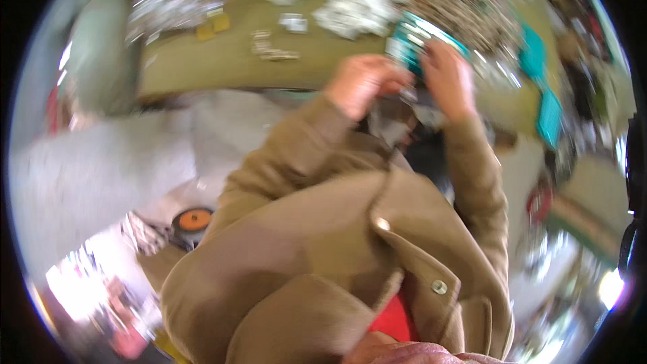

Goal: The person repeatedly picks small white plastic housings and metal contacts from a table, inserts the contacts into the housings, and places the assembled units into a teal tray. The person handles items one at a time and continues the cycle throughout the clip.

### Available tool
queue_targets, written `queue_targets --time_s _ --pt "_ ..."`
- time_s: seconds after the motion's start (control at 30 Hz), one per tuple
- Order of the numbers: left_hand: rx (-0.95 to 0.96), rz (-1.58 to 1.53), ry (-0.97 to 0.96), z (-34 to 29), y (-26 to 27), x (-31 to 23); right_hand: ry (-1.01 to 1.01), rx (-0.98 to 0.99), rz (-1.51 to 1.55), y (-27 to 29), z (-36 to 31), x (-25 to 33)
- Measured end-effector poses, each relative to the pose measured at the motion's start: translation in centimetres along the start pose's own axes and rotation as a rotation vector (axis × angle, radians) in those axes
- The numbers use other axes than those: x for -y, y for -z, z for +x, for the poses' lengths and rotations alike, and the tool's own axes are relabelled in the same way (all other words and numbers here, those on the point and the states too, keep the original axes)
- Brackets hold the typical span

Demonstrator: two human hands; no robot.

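Note:
Both my hands are together at the table's front edge, smeared by motion. My left hand (367,84) has its thumb and fingers drawn together in a pinch; what lies between them is too blurred to name. To its right, my right hand (450,81) is bent with the fingers curled inward, and whatever it grips is hidden. Just beyond the fingertips is a teal, shallow tray-like thing (441,32) with pale glints on it. I cannot tell whether the hands touch it or only work in front of it.
The olive table top (195,67) bears white piles (360,3) and a brown heap of thin pieces (465,0). Small yellow blocks (214,25), a white piece (294,23) and tan pieces (271,47) lie leftward. Teal baskets (549,118) stand at the right edge.

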State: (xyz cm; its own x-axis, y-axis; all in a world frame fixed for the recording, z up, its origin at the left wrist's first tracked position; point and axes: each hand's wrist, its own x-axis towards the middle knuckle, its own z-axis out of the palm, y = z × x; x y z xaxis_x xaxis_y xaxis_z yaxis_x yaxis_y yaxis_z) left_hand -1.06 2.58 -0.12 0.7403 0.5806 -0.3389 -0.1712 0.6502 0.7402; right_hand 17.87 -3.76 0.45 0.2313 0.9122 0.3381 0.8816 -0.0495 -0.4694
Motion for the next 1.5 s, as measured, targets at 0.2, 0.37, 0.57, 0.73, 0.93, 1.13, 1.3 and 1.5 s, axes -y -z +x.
queue_targets --time_s 0.2,0.37,0.57,0.73,0.93,1.13,1.3,1.5 --pt "-0.159 -0.164 -0.026 0.9 -0.7 1.5 -0.111 0.281 -0.04 2.5 1.5 0.9" --pt "-0.218 -0.24 -0.023 1.0 -0.2 2.7 -0.059 0.203 0.24 2.7 0.7 3.1" --pt "-0.247 -0.118 -0.11 0.8 -0.5 1.7 0.061 0.165 0.147 1.0 -0.2 5.8" --pt "-0.282 0.046 -0.115 0.5 0.2 0.9 -0.058 0.248 0.162 0.6 0.3 5.7" --pt "-0.283 0.076 -0.115 -0.1 0.0 -0.1 -0.143 0.274 0.412 1.0 0.3 5.3" --pt "-0.293 -0.01 -0.113 -1.0 0.2 0.1 -0.021 0.258 0.295 0.5 -0.6 5.0" --pt "-0.337 -0.241 -0.097 -0.9 -0.9 0.9 -0.115 0.086 0.365 1.1 -0.5 1.9" --pt "-0.369 -0.147 -0.05 -0.3 -2.2 1.9 0.256 0.126 -0.134 0.0 1.3 -2.1"
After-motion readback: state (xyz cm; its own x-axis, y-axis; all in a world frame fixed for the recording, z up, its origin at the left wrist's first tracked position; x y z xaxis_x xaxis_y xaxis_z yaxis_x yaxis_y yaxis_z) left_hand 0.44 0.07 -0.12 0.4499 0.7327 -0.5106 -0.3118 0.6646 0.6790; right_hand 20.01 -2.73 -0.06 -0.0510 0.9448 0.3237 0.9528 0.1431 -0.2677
